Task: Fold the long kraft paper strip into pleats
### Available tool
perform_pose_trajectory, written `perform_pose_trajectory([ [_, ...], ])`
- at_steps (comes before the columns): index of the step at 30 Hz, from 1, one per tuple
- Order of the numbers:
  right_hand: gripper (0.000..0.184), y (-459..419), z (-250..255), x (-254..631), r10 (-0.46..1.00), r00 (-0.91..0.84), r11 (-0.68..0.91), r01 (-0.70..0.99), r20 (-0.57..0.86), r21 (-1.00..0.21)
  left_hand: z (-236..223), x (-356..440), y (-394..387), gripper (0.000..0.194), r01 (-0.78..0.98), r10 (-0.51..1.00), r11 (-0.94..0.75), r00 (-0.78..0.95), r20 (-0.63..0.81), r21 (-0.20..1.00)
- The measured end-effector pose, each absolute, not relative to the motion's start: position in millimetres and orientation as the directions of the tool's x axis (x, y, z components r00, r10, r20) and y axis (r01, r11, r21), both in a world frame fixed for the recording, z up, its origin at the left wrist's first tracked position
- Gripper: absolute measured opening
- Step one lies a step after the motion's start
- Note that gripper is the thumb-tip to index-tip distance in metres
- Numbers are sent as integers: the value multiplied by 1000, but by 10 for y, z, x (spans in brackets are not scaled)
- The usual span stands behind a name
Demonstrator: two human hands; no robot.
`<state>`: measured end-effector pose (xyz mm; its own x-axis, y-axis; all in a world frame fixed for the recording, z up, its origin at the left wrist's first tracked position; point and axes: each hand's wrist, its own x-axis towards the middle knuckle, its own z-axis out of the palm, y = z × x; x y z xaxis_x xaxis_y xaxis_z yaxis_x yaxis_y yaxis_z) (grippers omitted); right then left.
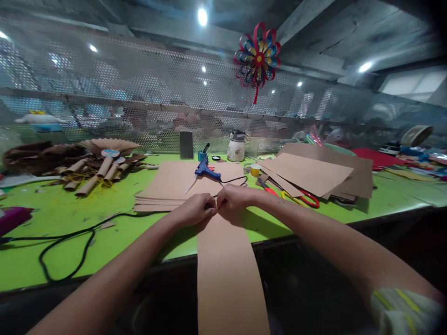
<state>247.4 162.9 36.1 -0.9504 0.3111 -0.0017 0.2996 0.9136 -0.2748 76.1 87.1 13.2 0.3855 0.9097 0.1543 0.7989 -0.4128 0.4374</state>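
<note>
A long strip of brown kraft paper [226,274] runs from the table edge down toward me. At its far end my left hand [199,208] and my right hand [232,197] meet, both with fingers closed in a pinch on the paper. What exactly lies between the fingertips is too small to make out. Just beyond them a blue glue gun [207,171] with a white glue stick rests on a stack of brown sheets [164,181]. Its black cord passes behind my right hand.
Scissors with red and yellow handles [309,199] lie right of my hands, beside more brown sheets [310,172]. Rolled paper tubes [92,184] and a folded fan are at left. A black cord [66,237] loops near the front edge. A jar [236,146] stands behind.
</note>
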Motion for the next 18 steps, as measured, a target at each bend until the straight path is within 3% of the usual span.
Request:
perform_pose_trajectory([
  [18,16,1562,372,2590,405,-913,855,397,-48,-334,99,751,858,19,821,906,-422,401,138,383],
])
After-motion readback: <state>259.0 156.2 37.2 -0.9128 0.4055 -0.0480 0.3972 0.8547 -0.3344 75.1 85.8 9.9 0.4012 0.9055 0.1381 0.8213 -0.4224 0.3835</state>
